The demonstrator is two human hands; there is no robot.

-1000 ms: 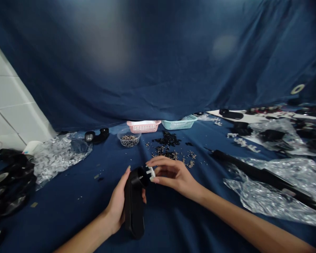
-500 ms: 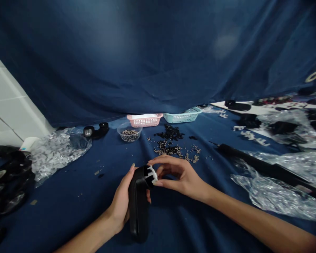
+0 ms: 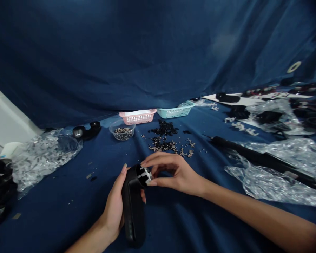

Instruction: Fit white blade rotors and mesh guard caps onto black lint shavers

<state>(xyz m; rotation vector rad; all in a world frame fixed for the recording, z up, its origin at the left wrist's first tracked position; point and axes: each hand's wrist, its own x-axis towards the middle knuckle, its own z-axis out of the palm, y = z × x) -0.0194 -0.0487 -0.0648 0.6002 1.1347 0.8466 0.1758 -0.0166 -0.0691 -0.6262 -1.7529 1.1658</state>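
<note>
My left hand (image 3: 115,208) grips a long black plastic housing (image 3: 133,211), held upright over the blue cloth near the front. At its round top end sits a small white toothed part (image 3: 145,175). My right hand (image 3: 173,173) pinches that white part between thumb and fingers, pressed against the housing's top. A scatter of small black and metal pieces (image 3: 168,144) lies just beyond my hands.
A clear bowl of small parts (image 3: 122,129), a pink basket (image 3: 137,117) and a teal basket (image 3: 174,111) stand at the back. Crinkled plastic bags lie at left (image 3: 40,156) and right (image 3: 274,175). A long black tool (image 3: 255,157) and more black parts sit at right.
The white part has gone from just outside the housing's top into its round opening, with my right fingers closing in on it. The view has shifted slightly.
</note>
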